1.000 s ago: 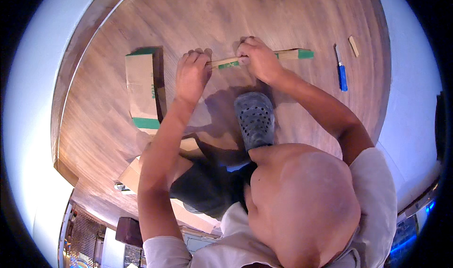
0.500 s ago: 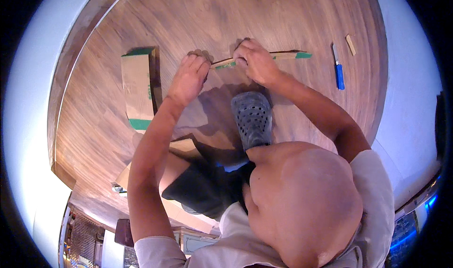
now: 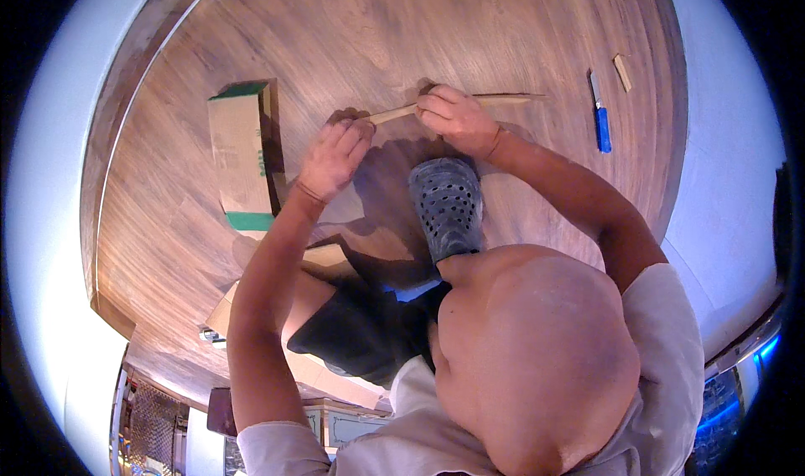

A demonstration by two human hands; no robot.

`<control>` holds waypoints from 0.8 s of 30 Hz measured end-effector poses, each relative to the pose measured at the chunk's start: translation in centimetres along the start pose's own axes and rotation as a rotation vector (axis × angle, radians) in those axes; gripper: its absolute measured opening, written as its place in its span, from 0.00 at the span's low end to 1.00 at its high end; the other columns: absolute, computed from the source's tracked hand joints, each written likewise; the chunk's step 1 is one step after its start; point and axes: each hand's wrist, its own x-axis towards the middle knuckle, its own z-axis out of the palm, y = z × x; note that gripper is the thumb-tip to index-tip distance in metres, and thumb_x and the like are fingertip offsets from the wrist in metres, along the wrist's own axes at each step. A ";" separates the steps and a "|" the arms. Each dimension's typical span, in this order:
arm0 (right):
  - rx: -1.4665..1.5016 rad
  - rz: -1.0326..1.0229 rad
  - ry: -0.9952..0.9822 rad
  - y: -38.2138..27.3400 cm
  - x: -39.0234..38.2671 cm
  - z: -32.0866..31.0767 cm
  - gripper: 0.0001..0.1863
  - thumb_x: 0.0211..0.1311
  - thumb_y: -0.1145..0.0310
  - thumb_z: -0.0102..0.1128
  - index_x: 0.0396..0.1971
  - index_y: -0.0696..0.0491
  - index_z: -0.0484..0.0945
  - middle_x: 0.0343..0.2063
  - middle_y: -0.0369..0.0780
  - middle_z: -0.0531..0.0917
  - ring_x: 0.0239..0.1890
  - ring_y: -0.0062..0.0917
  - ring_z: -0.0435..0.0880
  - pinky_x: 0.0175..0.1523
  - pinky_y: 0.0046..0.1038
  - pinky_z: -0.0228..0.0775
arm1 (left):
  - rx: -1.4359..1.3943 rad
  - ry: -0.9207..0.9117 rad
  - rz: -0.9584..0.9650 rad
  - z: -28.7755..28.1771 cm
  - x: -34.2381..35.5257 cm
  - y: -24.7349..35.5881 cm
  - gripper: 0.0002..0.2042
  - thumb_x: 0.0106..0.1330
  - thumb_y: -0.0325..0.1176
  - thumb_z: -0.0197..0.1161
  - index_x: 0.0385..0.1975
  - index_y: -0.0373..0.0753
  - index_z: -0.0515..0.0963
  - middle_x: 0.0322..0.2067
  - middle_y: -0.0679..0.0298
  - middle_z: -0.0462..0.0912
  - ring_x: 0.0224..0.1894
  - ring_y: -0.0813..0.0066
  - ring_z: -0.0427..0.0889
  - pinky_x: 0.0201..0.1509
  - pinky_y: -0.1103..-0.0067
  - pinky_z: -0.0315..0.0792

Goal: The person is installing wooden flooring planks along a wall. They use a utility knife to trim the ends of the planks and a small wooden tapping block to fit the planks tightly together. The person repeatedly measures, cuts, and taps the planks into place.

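Note:
My left hand (image 3: 334, 153) and my right hand (image 3: 457, 120) are closed around a long, narrow cardboard strip (image 3: 507, 99), which lies crosswise above my grey perforated clog (image 3: 444, 204). My left fingers grip near its left end, and my right fingers are farther along it, their tips partly hidden. A cardboard piece with green edges (image 3: 243, 153) lies left of my left hand. To the right of the strip lie a blue-handled knife (image 3: 601, 126) and a small cardboard scrap (image 3: 622, 72).
More cardboard (image 3: 327, 256) lies beside my leg at the lower left, partly under my arm. The wooden floor (image 3: 335, 32) is bordered by a curved edge and pale walls (image 3: 50, 225) on both sides. Assorted objects show at the bottom corners.
The strip has turned, so its green markings no longer show and a thin tan edge faces up. Both hands have moved slightly toward me with it, still closed on it.

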 end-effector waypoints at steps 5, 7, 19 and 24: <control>0.009 0.000 -0.041 0.5 -1.3 0.7 0.13 0.54 0.72 0.59 0.40 0.56 0.80 0.47 0.40 0.81 0.53 0.38 0.80 0.54 0.36 0.78 | 0.022 0.051 -0.136 0.2 -0.8 1.9 0.20 0.63 0.29 0.62 0.57 0.38 0.81 0.58 0.59 0.81 0.60 0.56 0.79 0.64 0.65 0.74; 0.012 0.010 -0.028 0.6 -1.7 0.8 0.13 0.55 0.72 0.59 0.41 0.56 0.80 0.47 0.41 0.81 0.53 0.39 0.79 0.56 0.36 0.77 | 0.041 0.075 -0.228 0.7 0.1 2.9 0.19 0.63 0.29 0.64 0.56 0.39 0.81 0.56 0.60 0.81 0.59 0.55 0.79 0.64 0.64 0.74; 0.169 0.144 -0.009 2.1 -3.3 -0.5 0.17 0.57 0.72 0.63 0.48 0.54 0.83 0.50 0.43 0.82 0.54 0.42 0.79 0.60 0.39 0.75 | -0.217 0.202 -0.181 5.3 7.3 3.2 0.15 0.58 0.25 0.62 0.46 0.37 0.82 0.49 0.58 0.80 0.54 0.53 0.77 0.59 0.63 0.75; 0.062 0.271 0.042 5.2 -8.7 -7.5 0.17 0.55 0.75 0.69 0.47 0.51 0.85 0.46 0.41 0.84 0.49 0.41 0.82 0.57 0.39 0.76 | -0.183 0.167 -0.146 4.9 7.8 2.9 0.15 0.57 0.25 0.63 0.46 0.37 0.82 0.48 0.58 0.79 0.52 0.53 0.77 0.59 0.64 0.75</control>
